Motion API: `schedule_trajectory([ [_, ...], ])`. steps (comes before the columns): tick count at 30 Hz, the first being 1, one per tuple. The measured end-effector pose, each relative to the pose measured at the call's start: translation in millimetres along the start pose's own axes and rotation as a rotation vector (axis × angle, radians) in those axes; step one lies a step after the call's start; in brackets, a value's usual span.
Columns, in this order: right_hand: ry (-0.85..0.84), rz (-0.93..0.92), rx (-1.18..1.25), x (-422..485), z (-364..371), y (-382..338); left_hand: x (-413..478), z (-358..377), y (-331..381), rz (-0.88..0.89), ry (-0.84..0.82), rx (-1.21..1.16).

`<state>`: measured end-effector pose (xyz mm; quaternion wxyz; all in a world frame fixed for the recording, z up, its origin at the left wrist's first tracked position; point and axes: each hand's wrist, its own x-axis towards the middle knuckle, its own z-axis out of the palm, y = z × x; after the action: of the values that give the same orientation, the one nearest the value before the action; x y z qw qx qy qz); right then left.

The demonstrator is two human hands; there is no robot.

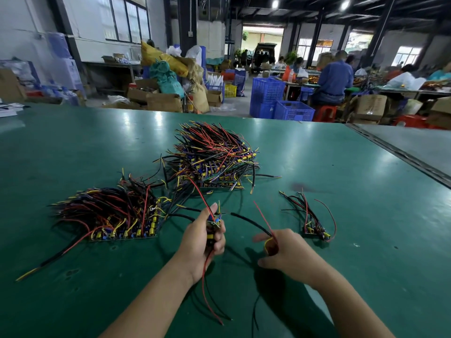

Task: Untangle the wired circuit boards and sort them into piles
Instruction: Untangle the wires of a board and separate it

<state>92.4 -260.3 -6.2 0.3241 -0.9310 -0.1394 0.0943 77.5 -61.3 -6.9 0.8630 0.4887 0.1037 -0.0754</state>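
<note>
My left hand (203, 242) grips a small wired circuit board (213, 225) above the green table (97, 147), its red and black wires trailing down past the wrist. To its right my right hand (286, 252) pinches red, black and yellow wires (269, 241) that stretch up and left. A large tangled heap of wired boards (214, 154) lies at the table's middle. A flatter pile of boards (114, 215) lies to the left. A small pile of boards (313, 220) sits right of my right hand.
A seam (400, 154) splits the green table from a grey table at the right. Beyond the far edge stand blue crates (280, 103), cardboard boxes (163, 101) and sacks. Several people sit at benches at the back right.
</note>
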Motion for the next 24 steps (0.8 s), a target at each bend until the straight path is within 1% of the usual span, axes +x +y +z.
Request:
schedule_trajectory([
  [1, 0.046, -0.022, -0.015, 0, 3, 0, 0, 0, 0, 0.0, 0.0, 0.003],
  [2, 0.113, -0.035, 0.036, 1, 5, 0, 0, 0, 0, 0.0, -0.001, 0.002],
  [3, 0.2, -0.024, 0.165, 3, 6, 1, 0, 0, 0, -0.001, -0.002, 0.005],
  [4, 0.28, 0.01, 0.351, 5, 7, 0, 0, 0, 0, -0.008, -0.005, 0.017],
  [5, 0.337, 0.063, 0.592, 8, 8, 0, 0, 1, 0, -0.019, -0.015, 0.04],
  [7, 0.388, 0.173, 1.113, 12, 5, -2, -3, 2, -1, -0.056, -0.06, 0.093],
  [8, 0.386, 0.21, 1.321, 12, 1, -3, -4, 2, -2, -0.074, -0.088, 0.111],
  [9, 0.383, 0.227, 1.468, 13, -2, -3, -5, 3, -3, -0.089, -0.118, 0.122],
  [11, 0.388, 0.212, 1.626, 12, -5, -4, -6, 3, -5, -0.112, -0.176, 0.122],
  [12, 0.387, 0.2, 1.649, 12, -4, -5, -6, 3, -6, -0.119, -0.198, 0.11],
  [14, 0.354, 0.193, 1.606, 11, 1, -10, -6, 4, -7, -0.11, -0.223, 0.086],
  [17, 0.232, 0.18, 1.478, 7, 11, -19, -7, 6, -7, -0.069, -0.242, 0.047],
  [19, 0.144, 0.132, 1.408, 4, 16, -25, -8, 8, -6, -0.045, -0.232, 0.024],
  [20, 0.129, 0.096, 1.301, 1, 19, -27, -8, 8, -6, -0.036, -0.224, 0.014],
  [22, 0.158, 0.045, 1.01, -2, 24, -31, -7, 8, -5, -0.036, -0.212, -0.009],
  [23, 0.173, 0.033, 0.918, -3, 26, -32, -7, 8, -4, -0.043, -0.208, -0.015],
  [24, 0.18, 0.025, 0.885, -3, 28, -34, -6, 8, -5, -0.05, -0.207, -0.029],
])
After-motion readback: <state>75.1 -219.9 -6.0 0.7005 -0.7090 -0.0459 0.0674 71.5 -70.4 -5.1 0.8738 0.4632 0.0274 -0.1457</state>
